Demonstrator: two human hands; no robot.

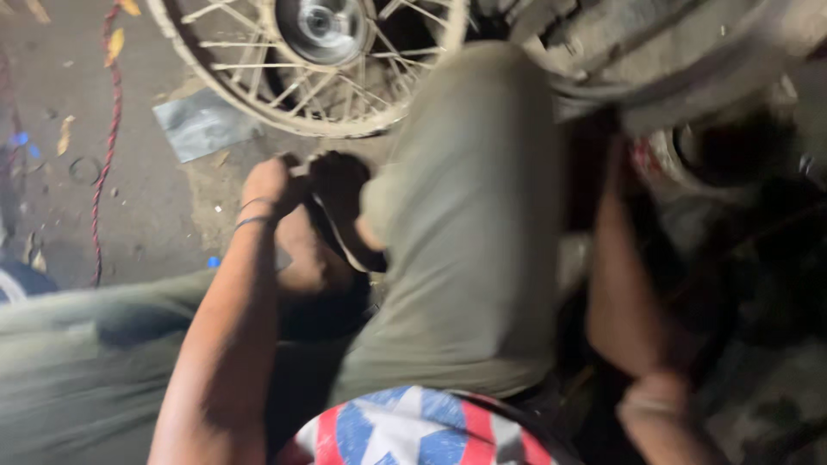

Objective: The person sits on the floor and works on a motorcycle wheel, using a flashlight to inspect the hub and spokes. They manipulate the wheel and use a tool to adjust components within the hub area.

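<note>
The scene is blurring with motion, so much of it is staying uncertain. The biggest risk, as I judge it, is lying with the left hand (274, 182); it is working low between the knee in grey-green trousers (469, 215) and the silver spoked wheel with its shiny metal hub (323, 65), and if that wheel is turning or rolling, fingers could be getting caught among the thin spokes; a slip of the dark rounded object (338, 185) could also be sending the knuckles against the rim. The crouched posture is adding to it, since the knee is blocking much of the view of the work; the twisted red cord (108, 146) trailing over the stained concrete floor (155, 207) could be snagging a foot.

The left hand, with thin dark bands at the wrist, is curling closed around something; it is touching the dark rounded object just beside the knee, and a pale strap-like edge is running down from there; I cannot tell whether the fingers are truly gripping it or only pressing on it. The right hand is reaching into the dark machinery at the right; only the forearm (624, 284) is showing, so its state is staying hidden. A grey flat sheet (202, 125) is lying near the wheel.
</note>
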